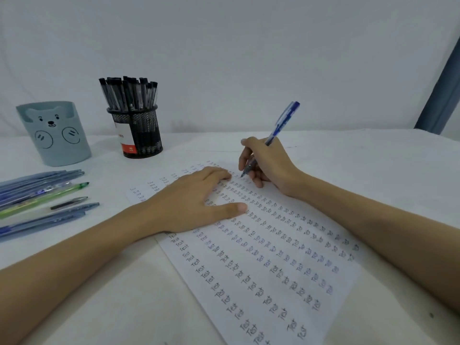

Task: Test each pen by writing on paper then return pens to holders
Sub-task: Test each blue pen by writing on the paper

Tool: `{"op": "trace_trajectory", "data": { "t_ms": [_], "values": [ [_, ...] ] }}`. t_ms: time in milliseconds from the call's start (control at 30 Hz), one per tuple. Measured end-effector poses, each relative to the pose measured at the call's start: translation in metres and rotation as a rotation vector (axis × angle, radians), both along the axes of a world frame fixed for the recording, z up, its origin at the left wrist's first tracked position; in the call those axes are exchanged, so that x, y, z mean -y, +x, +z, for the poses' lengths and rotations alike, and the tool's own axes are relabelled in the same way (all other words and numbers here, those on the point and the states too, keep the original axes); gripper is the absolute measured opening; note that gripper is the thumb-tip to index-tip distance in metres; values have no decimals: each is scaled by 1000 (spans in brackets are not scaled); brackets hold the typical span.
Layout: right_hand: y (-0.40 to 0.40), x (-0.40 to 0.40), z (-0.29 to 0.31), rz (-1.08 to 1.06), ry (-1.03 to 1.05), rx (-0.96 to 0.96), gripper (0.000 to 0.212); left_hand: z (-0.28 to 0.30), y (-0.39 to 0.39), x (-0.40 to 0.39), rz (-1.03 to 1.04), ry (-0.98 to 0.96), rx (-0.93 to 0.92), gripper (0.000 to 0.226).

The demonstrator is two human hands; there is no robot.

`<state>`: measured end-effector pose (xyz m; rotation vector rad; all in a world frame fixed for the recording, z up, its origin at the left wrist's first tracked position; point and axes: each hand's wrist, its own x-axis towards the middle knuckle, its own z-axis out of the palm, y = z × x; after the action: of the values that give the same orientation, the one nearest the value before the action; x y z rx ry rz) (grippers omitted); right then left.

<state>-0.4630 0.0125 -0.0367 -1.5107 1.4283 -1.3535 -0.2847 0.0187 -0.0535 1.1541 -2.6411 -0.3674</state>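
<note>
At the bench's left edge lie loose pens [42,192] — blue ones and a green one — not yet in a holder; behind them the bear holder [56,133] shows no pens, while the mesh holder [135,130] is packed with black ones. The left hand [191,202] presses flat, fingers straight and spread, on the paper [261,257], which is nearly filled with rows of "Test". The right hand [263,165] pinches a blue pen [273,135], tip at the paper's far edge — testing looks far along, returning the loose pens remains.

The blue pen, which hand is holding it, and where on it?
The right hand pinches the blue pen low on its barrel, near the tip. The left hand holds nothing.
</note>
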Motion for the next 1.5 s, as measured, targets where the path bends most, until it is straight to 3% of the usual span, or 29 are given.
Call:
{"op": "trace_trajectory", "data": {
  "t_ms": [133, 233, 533, 1500],
  "values": [
    [-5, -2, 0, -75, -43, -100, 36, 0, 0, -1, 6, 14, -4, 99],
    [-6, -1, -3, -147, -68, -148, 41, 1, 1, -2, 10, 29, -9, 98],
    [-3, -5, -2, -110, -58, -222, 43, 0, 0, -2, 17, 34, -12, 98],
    [-3, -2, -2, -192, -43, -218, 40, -1, 0, 0, 12, 39, -9, 92]
  ]
}}
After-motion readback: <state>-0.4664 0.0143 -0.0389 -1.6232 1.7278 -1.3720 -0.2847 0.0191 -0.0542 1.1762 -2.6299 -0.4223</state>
